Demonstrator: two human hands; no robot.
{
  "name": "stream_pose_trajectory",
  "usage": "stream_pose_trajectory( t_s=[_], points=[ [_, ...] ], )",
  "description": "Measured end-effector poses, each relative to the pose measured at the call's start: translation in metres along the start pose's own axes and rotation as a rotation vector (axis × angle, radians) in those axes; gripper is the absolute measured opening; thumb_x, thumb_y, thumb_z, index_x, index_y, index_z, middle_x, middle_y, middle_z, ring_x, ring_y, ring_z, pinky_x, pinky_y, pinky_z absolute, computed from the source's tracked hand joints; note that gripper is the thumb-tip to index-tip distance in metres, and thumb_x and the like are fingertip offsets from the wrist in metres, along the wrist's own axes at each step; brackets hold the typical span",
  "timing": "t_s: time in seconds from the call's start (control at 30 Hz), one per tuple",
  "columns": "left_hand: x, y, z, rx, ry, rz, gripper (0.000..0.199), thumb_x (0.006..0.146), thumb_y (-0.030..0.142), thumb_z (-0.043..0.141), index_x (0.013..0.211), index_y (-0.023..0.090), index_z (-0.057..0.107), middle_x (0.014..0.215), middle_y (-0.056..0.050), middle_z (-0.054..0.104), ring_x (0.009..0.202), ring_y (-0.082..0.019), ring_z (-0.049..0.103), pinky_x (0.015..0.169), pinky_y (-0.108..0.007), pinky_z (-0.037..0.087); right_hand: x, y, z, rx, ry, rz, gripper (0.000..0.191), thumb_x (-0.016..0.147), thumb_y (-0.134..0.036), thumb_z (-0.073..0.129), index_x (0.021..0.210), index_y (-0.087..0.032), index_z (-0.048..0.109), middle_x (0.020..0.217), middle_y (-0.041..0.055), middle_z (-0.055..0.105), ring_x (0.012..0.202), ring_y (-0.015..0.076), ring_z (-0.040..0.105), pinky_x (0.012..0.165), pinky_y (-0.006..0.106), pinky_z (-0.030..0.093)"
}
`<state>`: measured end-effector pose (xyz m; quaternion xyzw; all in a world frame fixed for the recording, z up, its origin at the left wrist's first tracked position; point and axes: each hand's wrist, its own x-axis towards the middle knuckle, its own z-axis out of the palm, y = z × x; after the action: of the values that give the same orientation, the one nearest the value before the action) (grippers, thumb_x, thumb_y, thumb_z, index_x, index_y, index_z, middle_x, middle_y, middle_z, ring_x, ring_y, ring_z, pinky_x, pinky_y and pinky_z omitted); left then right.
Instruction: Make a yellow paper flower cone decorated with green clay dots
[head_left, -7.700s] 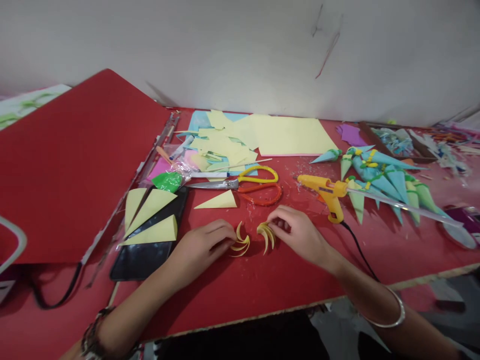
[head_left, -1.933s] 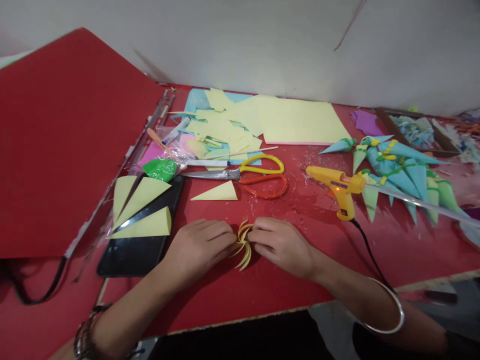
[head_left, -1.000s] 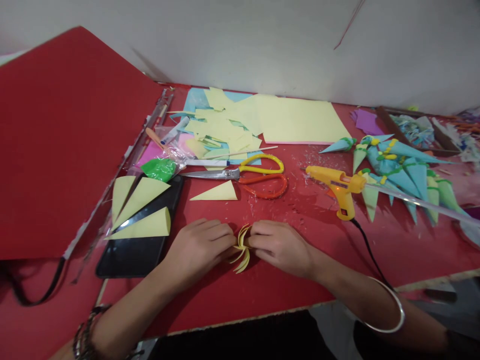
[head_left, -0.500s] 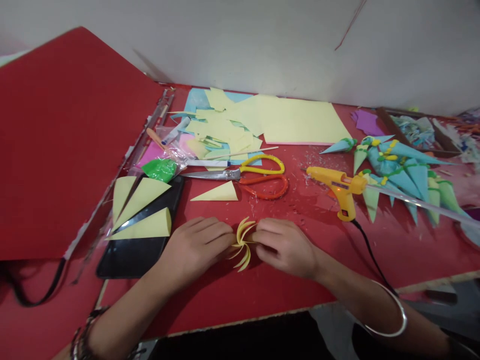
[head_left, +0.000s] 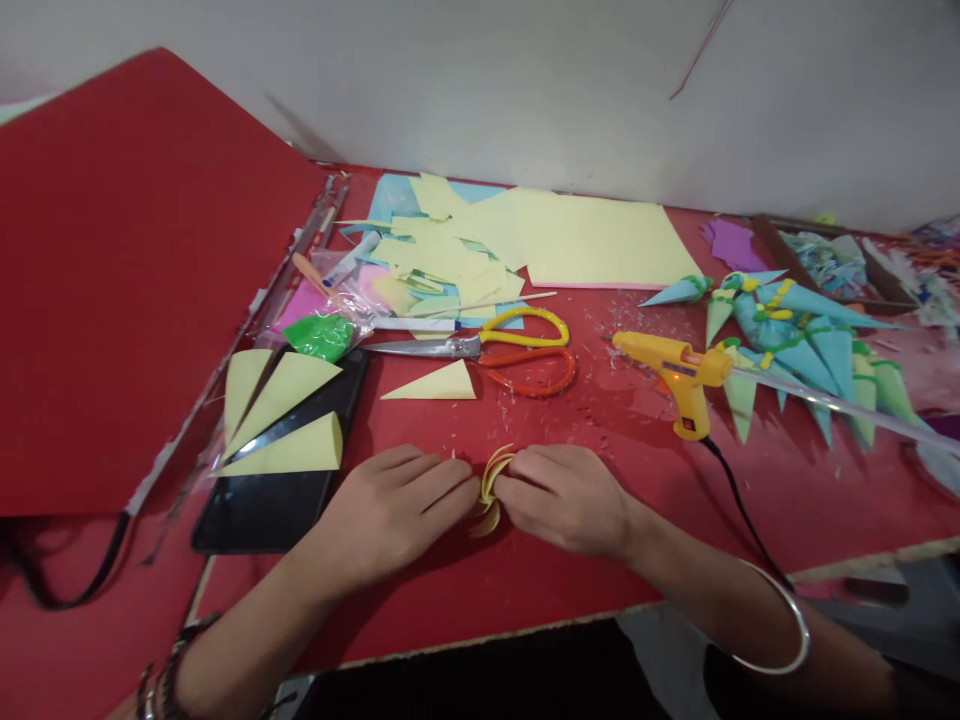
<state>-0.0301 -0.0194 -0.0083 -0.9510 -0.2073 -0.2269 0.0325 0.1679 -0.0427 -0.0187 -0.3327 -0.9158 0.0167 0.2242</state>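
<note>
Between my two hands is a small piece of yellow paper with curled strips (head_left: 491,485), just above the red table. My left hand (head_left: 409,505) pinches its left side, fingertips partly hidden. On the other side, the fingers of my right hand (head_left: 566,498) are closed on the strips. A pale yellow paper cone (head_left: 435,383) lies just beyond my hands. Scissors (head_left: 465,347) with one yellow and one red handle rest behind that cone. Several more yellow cones (head_left: 292,450) lie over a black phone (head_left: 255,515) to the left.
A yellow glue gun (head_left: 679,370) with its cord stands right of my hands, beside several blue and green cones (head_left: 814,350). Yellow paper sheets and scraps (head_left: 600,240) lie at the back. A large red board (head_left: 142,280) is at the left.
My hands have come slightly closer together around the curled yellow paper. Its strips are bunched more tightly, and fewer of them show below.
</note>
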Motion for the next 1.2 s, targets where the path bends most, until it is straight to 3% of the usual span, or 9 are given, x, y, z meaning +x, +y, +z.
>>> stream_pose_trajectory(
  t_s=[0.3, 0.87, 1.2],
  points=[
    [-0.0041, -0.0001, 0.0031, -0.092, -0.055, 0.038, 0.023, 0.09, 0.014, 0.033, 0.077, 0.015, 0.052, 0.067, 0.0, 0.061, 0.057, -0.012, 0.053, 0.054, -0.025, 0.038, -0.0047, 0.0007, 0.0017, 0.071, -0.164, -0.03, 0.032, 0.092, -0.019, 0.026, 0.085, -0.019, 0.057, 0.067, -0.0012, 0.055, 0.06, 0.0112, 0.045, 0.053, 0.024, 0.028],
    [-0.0058, -0.0012, 0.0049, -0.217, -0.064, 0.021, 0.017, 0.087, 0.015, 0.042, 0.077, 0.017, 0.055, 0.064, 0.002, 0.06, 0.056, -0.011, 0.052, 0.053, -0.025, 0.035, -0.0032, 0.0048, -0.0021, 0.162, -0.236, -0.072, 0.044, 0.093, -0.02, 0.018, 0.082, -0.021, 0.061, 0.068, -0.001, 0.059, 0.059, 0.0121, 0.046, 0.052, 0.024, 0.03],
    [-0.005, -0.0007, 0.005, -0.243, -0.073, 0.014, 0.019, 0.088, 0.014, 0.04, 0.076, 0.017, 0.055, 0.062, 0.002, 0.06, 0.055, -0.01, 0.051, 0.053, -0.024, 0.035, -0.005, 0.0055, -0.0001, 0.163, -0.252, -0.089, 0.038, 0.093, -0.018, 0.022, 0.084, -0.022, 0.06, 0.07, -0.0024, 0.059, 0.06, 0.0106, 0.046, 0.053, 0.023, 0.029]
  ],
)
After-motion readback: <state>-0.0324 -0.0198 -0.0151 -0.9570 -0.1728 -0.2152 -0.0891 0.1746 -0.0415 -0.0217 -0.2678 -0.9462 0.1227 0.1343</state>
